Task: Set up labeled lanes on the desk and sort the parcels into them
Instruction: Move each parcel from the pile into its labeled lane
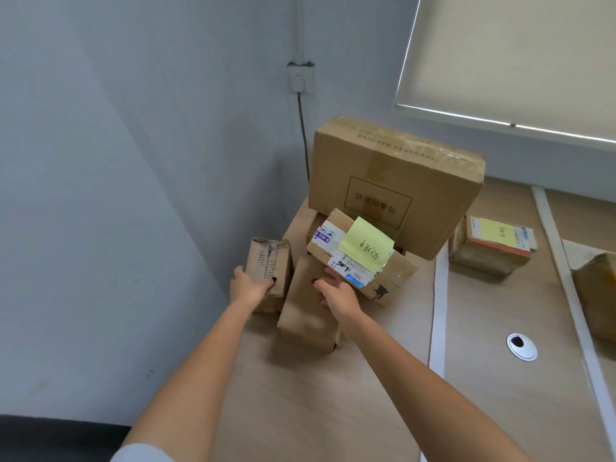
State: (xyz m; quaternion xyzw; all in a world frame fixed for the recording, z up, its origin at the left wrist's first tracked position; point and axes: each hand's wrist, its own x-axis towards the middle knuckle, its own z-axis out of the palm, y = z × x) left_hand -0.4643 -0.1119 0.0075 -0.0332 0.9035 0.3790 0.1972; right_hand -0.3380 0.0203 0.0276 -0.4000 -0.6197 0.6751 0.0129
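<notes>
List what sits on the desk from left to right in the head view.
Small parcel in the left hand → brown parcel under the right hand → white tape strip → labeled parcel → cable hole → second tape strip.

Right-edge box (pixel 598 295): cut off by the frame; we see only its left part.
Large carton (pixel 393 185): its base sits hidden behind the labelled parcel (pixel 360 258).
Far yellow note (pixel 496 231): writing too small for us to read.
Right hand (pixel 338 293): fingertips hidden under that parcel.
</notes>
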